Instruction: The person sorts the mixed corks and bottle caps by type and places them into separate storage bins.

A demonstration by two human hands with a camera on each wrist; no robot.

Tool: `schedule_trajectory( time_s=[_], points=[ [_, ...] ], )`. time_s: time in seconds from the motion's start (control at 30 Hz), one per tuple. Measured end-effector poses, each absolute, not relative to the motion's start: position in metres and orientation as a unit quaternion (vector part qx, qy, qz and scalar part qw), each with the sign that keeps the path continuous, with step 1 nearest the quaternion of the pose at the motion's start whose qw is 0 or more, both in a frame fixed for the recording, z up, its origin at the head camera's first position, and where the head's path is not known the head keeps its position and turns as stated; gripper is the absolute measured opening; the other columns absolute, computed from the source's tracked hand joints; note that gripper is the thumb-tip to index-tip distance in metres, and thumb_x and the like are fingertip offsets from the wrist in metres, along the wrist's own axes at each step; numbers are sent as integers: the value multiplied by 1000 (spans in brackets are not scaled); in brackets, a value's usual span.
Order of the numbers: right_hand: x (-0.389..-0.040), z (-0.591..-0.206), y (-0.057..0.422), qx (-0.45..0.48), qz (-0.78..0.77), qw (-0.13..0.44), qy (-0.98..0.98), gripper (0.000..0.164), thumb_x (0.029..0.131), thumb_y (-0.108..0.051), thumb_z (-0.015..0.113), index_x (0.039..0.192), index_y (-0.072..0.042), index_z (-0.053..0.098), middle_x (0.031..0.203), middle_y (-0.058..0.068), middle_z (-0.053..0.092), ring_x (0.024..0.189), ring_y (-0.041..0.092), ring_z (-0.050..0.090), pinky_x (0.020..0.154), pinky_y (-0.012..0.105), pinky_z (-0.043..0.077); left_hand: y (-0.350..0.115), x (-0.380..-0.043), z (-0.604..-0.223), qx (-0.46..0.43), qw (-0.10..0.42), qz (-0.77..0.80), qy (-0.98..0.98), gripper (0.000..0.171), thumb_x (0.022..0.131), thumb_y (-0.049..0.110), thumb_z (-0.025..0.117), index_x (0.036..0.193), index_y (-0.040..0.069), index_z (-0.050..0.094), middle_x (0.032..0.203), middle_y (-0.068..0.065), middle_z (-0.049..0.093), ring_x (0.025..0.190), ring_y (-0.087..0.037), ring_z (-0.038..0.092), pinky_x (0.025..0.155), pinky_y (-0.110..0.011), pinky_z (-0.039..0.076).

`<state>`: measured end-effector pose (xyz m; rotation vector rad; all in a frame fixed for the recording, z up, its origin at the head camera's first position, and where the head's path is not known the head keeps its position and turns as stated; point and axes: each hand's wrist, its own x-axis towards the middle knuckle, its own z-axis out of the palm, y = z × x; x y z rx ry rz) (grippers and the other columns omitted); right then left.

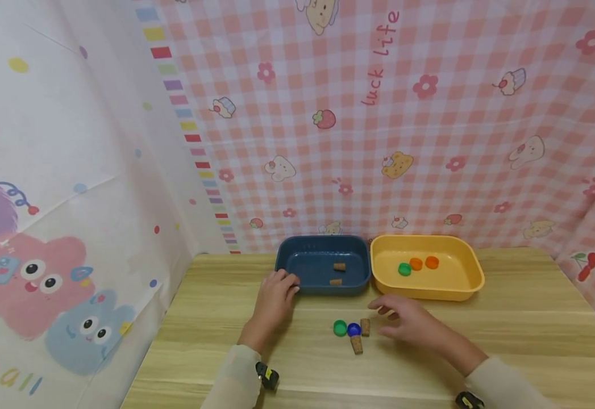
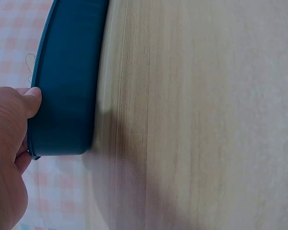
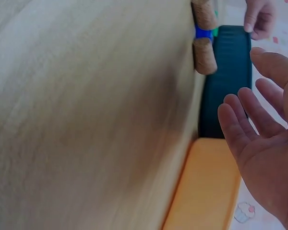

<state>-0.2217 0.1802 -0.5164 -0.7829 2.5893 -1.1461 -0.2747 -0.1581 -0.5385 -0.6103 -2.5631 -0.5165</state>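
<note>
At its front left corner, the dark blue plastic tray (image 1: 323, 289) is held by my left hand (image 1: 275, 292). In the left wrist view the thumb (image 2: 33, 99) lies on the tray's outer wall, with other fingers behind the rim. Two corks (image 1: 339, 266) lie inside this tray. My right hand (image 1: 404, 321) hovers over the table with nothing in it, its fingers loosely spread in the right wrist view. Just left of it are an upper cork (image 1: 365, 327), a lower cork (image 1: 357, 345), a blue bottle cap (image 1: 354, 329) and a green bottle cap (image 1: 340, 328).
Beside the blue tray stands a yellow tray (image 1: 430, 292), holding one green cap (image 1: 404, 269) and two orange caps (image 1: 432, 262). A pink checked cloth (image 1: 348, 142) hangs behind the wooden table (image 1: 215, 301), and a white printed cloth (image 1: 98, 227) hangs at the left.
</note>
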Motion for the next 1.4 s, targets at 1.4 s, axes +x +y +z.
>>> schedule_trajectory(
  time_s=[1.4],
  points=[
    [-232, -543, 162, -345, -258, 55, 901, 19, 82, -15, 75, 99, -20, 67, 95, -10, 62, 85, 2, 51, 77, 25, 49, -158, -274, -540, -221, 238, -186, -927, 5, 87, 17, 71, 91, 19, 69, 84, 4, 58, 80, -18, 53, 79, -37, 43]
  ],
)
